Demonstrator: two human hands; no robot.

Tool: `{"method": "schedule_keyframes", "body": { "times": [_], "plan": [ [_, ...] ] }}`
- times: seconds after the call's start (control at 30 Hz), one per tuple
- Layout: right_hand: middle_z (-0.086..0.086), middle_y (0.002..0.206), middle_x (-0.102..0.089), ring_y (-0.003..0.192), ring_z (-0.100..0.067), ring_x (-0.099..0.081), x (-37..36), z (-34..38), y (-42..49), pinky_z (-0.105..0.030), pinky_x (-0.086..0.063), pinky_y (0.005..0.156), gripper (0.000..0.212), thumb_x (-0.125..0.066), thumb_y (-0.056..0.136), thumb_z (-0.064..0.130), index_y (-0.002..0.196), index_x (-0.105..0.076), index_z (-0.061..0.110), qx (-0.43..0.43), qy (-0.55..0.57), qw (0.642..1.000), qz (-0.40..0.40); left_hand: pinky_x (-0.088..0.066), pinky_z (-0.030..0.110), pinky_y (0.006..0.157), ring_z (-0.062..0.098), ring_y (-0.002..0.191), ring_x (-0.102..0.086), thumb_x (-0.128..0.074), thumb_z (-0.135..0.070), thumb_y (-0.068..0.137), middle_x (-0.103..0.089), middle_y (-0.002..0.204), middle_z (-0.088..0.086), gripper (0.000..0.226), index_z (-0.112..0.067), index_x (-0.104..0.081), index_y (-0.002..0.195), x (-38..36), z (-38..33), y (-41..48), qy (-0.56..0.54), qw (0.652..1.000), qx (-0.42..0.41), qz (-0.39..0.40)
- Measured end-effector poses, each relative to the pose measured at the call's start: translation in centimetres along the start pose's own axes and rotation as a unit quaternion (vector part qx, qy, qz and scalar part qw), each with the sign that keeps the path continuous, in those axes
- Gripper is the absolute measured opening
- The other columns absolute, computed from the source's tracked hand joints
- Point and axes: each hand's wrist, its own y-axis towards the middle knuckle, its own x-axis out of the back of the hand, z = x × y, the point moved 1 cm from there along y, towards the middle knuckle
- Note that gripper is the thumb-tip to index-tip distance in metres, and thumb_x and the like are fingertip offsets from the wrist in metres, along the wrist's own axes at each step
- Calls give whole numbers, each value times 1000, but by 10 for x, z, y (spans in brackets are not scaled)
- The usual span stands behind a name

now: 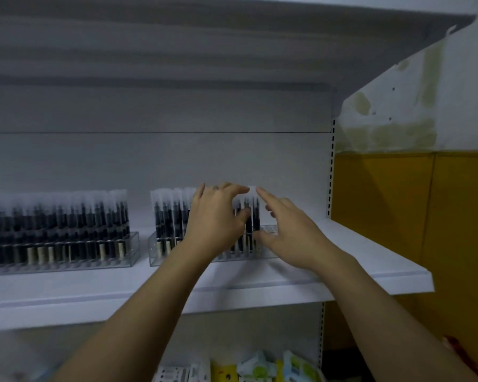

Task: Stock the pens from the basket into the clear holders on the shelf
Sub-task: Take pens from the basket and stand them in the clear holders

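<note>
Two clear holders stand on the white shelf (342,274). The left holder (130,246) is packed with dark pens in clear sleeves. The right holder (153,252) is filled on its left side, and its right end looks empty. My left hand (218,224) is in front of that holder, thumb and fingers pinching the pens (250,216) near its right side. My right hand (290,232) is just to the right, fingers spread, index finger touching a sleeve top. The frame is blurred. The basket is not in view.
Another shelf (232,51) hangs overhead. An upright with slots (330,166) marks the shelf's right end, with a yellow and white wall (425,188) beyond. Small packaged goods (260,368) lie on the level below.
</note>
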Motion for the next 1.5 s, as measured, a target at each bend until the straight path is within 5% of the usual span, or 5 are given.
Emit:
{"method": "schedule_keyframes", "body": {
  "times": [0.23, 0.57, 0.87, 1.27, 1.5],
  "plan": [
    [10, 138, -40, 121, -14, -48, 0, 50, -30, -33, -43, 100, 63, -62, 92, 32, 145, -30, 39, 34, -11, 999, -12, -37, 41, 107, 16, 116, -53, -65, -29, 88, -61, 124, -6, 40, -27, -58, 127, 36, 7, -52, 8, 1000, -20, -22],
    [13, 137, -41, 124, -13, -43, -60, 88, -87, -30, -39, 101, 51, -58, 93, 40, 141, -39, 40, 70, 5, 997, 12, -30, 35, 99, 16, 118, -50, -62, -37, 90, -60, 121, -11, 33, -32, -59, 122, 73, 43, -146, 56, 998, 36, -4],
    [8, 133, -46, 117, -14, -50, -157, 90, -133, -32, -45, 97, 48, -57, 93, 41, 139, -43, 36, 73, 27, 988, 133, -43, 37, 96, 19, 115, -54, -65, -37, 87, -62, 121, -8, 39, -28, -59, 124, 35, 101, -246, 54, 988, 110, 98],
    [-2, 137, -44, 119, -22, -50, -318, 43, -208, -37, -45, 95, 52, -59, 93, 40, 141, -42, 29, -17, 11, 925, 380, -44, 35, 96, 18, 116, -54, -65, -39, 87, -60, 126, -1, 42, -24, -59, 126, -50, 161, -384, 8, 907, 291, 303],
    [-7, 137, -50, 121, -27, -51, -393, 15, -267, -36, -45, 96, 50, -61, 92, 31, 138, -48, 18, -90, 32, 868, 488, -46, 32, 97, 18, 114, -56, -64, -36, 88, -60, 128, 0, 42, -20, -57, 127, -108, 164, -466, -54, 831, 397, 387]
  ]
}}
